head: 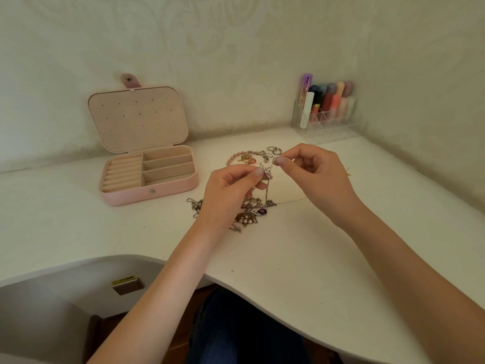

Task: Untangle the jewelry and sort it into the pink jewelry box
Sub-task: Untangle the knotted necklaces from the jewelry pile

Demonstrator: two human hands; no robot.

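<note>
A tangle of chains, pearls and a purple-stone pendant [253, 212] lies on the white desk [315, 253]. From it a thin silver chain with a small pendant [268, 172] rises between my hands. My left hand [231, 191] pinches the chain at the pendant. My right hand [315, 172] pinches the chain just to the right, slightly higher. The pink jewelry box [147, 166] stands open at the left, lid upright, its ring rolls and compartments empty. A pink bead bracelet [237, 157] and several silver rings [274, 150] lie behind my hands.
A clear organizer with lipsticks and tubes [328, 109] stands in the back right corner. The wall runs close behind the box. The desk's curved front edge [223, 278] is near my lap. A small label [127, 284] sits on the lower surface at the left.
</note>
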